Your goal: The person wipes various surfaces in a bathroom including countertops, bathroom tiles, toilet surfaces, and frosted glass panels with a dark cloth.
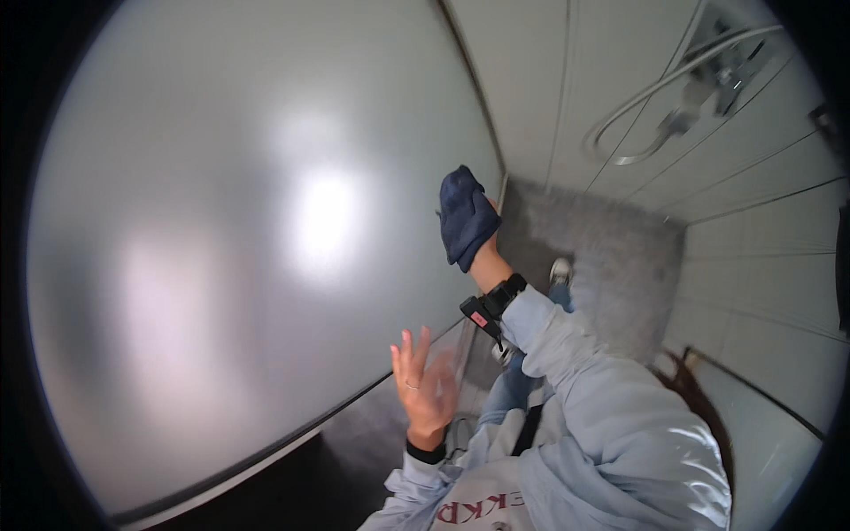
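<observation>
A folded dark blue cloth (465,219) is in my right hand (490,249) and covers most of its fingers. It lies against or very close to a large frosted glass panel (398,133), near the panel's side edge. A black band with a small device (483,313) circles my right wrist. Lower down, my left hand (426,385) is raised by the panel's dark-trimmed edge, fingers spread, holding nothing. One of its fingers wears a ring. Whether that hand touches the glass, I cannot tell.
Pale panelled walls (617,86) enclose a grey floor (617,265). A shower mixer (730,79) with a looping hose (617,123) is mounted on the wall at upper right. My shoe (561,271) stands on the floor. Another glass edge (757,391) runs along the lower right.
</observation>
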{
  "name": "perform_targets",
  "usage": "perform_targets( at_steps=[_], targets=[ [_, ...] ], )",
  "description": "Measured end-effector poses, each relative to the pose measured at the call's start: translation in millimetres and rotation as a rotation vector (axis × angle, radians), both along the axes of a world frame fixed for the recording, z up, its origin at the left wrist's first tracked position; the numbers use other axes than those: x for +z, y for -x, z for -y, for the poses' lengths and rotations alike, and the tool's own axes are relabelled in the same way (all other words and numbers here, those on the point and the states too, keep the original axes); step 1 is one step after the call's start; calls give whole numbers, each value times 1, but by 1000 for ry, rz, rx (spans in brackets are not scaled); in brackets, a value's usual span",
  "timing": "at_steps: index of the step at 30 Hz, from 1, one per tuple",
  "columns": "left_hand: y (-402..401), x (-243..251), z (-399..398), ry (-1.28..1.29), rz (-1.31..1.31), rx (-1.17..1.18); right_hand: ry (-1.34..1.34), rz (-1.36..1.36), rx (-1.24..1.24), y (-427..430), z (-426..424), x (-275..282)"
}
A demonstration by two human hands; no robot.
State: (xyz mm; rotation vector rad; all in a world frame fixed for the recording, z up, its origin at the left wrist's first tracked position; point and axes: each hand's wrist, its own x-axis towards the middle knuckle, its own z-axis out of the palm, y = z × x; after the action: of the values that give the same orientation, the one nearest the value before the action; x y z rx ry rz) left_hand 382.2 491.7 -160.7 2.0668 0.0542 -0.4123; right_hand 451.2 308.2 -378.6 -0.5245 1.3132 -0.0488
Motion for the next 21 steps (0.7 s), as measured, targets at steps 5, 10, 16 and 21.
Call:
perform_targets(
  at_steps=[5,10,16,21],
  targets=[
    [16,27,-107,2,-44,10,205,369,409,-14,-102,125],
    [45,18,-132,22,-15,17,262,450,499,15,-107,145],
    [65,-15,-137,13,6,-13,1703,663,1028,-38,-75,154],
    [75,-62,-152,-92,39,5,1967,658,821,-107,-77,233]
  ],
)
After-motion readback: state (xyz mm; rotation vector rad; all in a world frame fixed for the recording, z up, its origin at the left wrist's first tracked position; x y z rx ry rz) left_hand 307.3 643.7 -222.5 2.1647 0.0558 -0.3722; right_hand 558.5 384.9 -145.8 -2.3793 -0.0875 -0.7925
